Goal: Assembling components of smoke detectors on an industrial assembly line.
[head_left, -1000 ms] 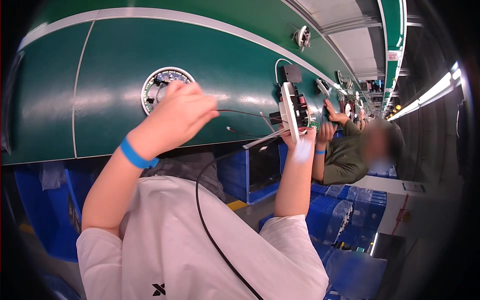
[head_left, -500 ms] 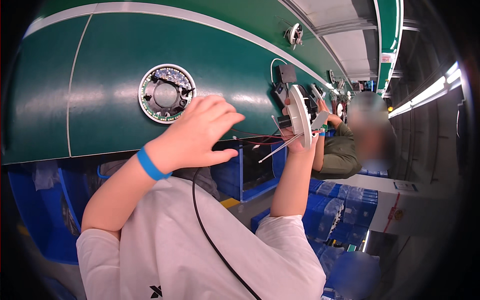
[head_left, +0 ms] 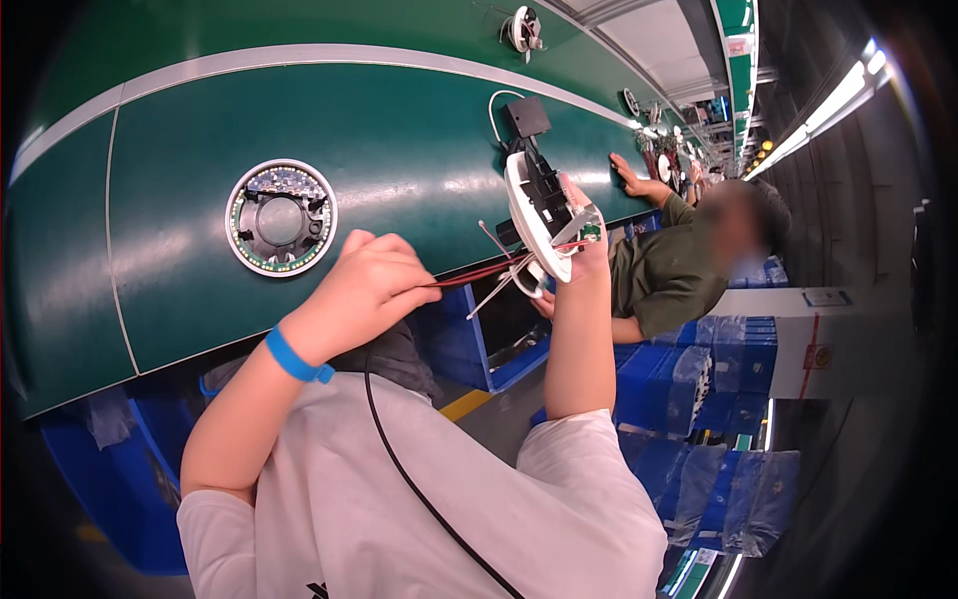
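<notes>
Thumb and fingers of my left hand (head_left: pixel 371 285) are closed on the ends of red and dark wires (head_left: pixel 477 272). These wires run to a white round housing (head_left: pixel 527 212), tilted on edge, which my right hand (head_left: pixel 587 262) grips from its far side. Black plastic parts (head_left: pixel 544 188), a small green board and thin white wires show on this housing. My right fingers are partly hidden behind it. On the bench to the left lies a white-rimmed round lamp unit (head_left: pixel 261 186) with a ring of small LEDs and a black middle.
A small black box (head_left: pixel 527 116) with a looped white cable sits beyond the housing. Another white round unit (head_left: pixel 523 30) lies at the back of the green bench (head_left: pixel 180 130). A co-worker (head_left: pixel 664 265) sits at right. Blue bins (head_left: pixel 469 334) stand below the bench edge.
My left hand has closed on the wires from an open pose. The housing has turned and shifted left in view. The co-worker's arm now reaches over the bench.
</notes>
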The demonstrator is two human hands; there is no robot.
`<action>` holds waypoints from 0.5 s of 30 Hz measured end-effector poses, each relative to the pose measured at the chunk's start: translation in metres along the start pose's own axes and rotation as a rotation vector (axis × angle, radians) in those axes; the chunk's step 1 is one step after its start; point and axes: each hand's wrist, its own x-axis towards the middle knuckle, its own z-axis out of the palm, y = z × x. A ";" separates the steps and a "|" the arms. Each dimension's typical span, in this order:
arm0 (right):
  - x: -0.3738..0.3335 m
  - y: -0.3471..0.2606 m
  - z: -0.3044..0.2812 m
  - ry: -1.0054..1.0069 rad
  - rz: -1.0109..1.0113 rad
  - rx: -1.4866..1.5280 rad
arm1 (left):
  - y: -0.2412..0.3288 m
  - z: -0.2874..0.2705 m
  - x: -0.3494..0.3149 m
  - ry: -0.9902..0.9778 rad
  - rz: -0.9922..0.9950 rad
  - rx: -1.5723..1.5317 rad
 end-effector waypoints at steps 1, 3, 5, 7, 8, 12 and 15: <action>-0.001 -0.001 -0.005 -0.037 0.023 0.021 | -0.001 -0.005 -0.003 0.004 -0.020 0.003; 0.000 -0.002 -0.011 -0.104 0.044 0.024 | -0.001 -0.014 -0.009 0.009 -0.058 0.014; 0.003 -0.001 -0.013 -0.071 -0.001 -0.026 | -0.004 -0.021 -0.018 -0.011 -0.100 0.012; 0.005 -0.001 -0.019 -0.054 -0.007 -0.046 | -0.005 -0.025 -0.025 -0.016 -0.140 0.016; 0.007 -0.001 -0.023 -0.037 -0.012 -0.074 | -0.002 -0.027 -0.025 -0.021 -0.142 0.020; 0.014 0.000 -0.039 0.007 -0.010 0.010 | 0.011 -0.030 -0.029 -0.042 -0.204 -0.027; 0.018 -0.004 -0.044 -0.082 -0.024 0.012 | 0.015 -0.030 -0.038 -0.035 -0.247 -0.084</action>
